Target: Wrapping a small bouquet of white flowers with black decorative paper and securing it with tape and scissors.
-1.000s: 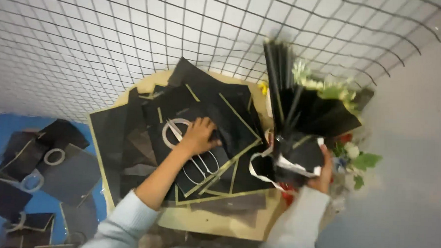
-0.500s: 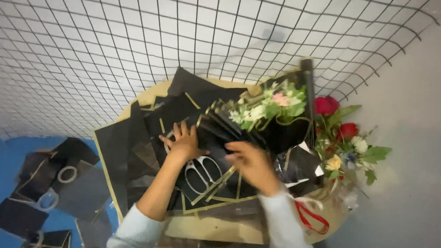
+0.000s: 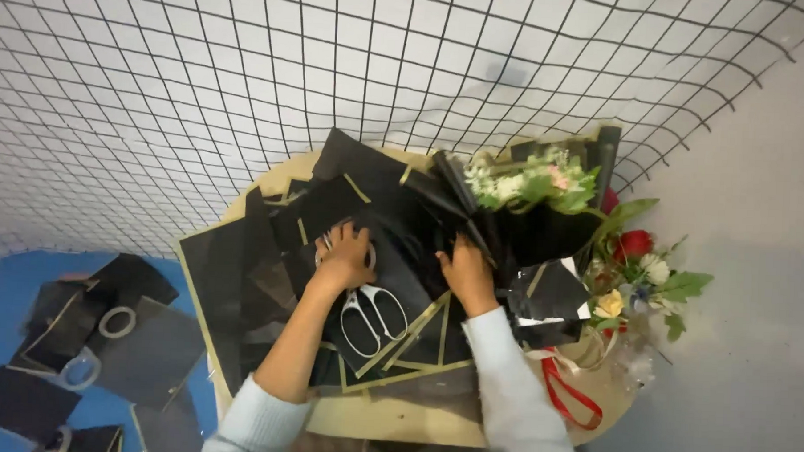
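Left hand [image 3: 346, 260]: resting palm down on the black wrapping sheets [image 3: 379, 252], fingers spread over the blades of the white-handled scissors [image 3: 372, 312]; grip flat and released, closed on nothing.
Right hand [image 3: 465, 271]: at the near edge of the black-wrapped bouquet [image 3: 532, 213], fingers curled into the folded black paper; grip looks clenched on the wrap, though fingertips are hidden in the folds.
Black wrapping sheets: many squares with thin gold border, overlapping in a loose pile on the middle and left of the round wooden tabletop [image 3: 395, 420]; some corners pointing to the far side.
Scissors: lying on the top sheet, handles toward the near side, between the two forearms; blades mostly covered by the left hand.
Bouquet: on the right far part of the tabletop, lying tilted, small pale flowers and green leaves showing from the black wrap.
Loose flowers [image 3: 641, 261]: red rose, white and yellow blooms with leaves, just right of the bouquet, at the tabletop edge.
Red ribbon [image 3: 567, 394]: near right part of the tabletop, beside the right sleeve.
Floor at left: blue mat [image 3: 7, 301] with more black sheets and tape rolls [image 3: 116, 321], well apart from the hands.
Background: black wire grid [image 3: 246, 87] on the far side.
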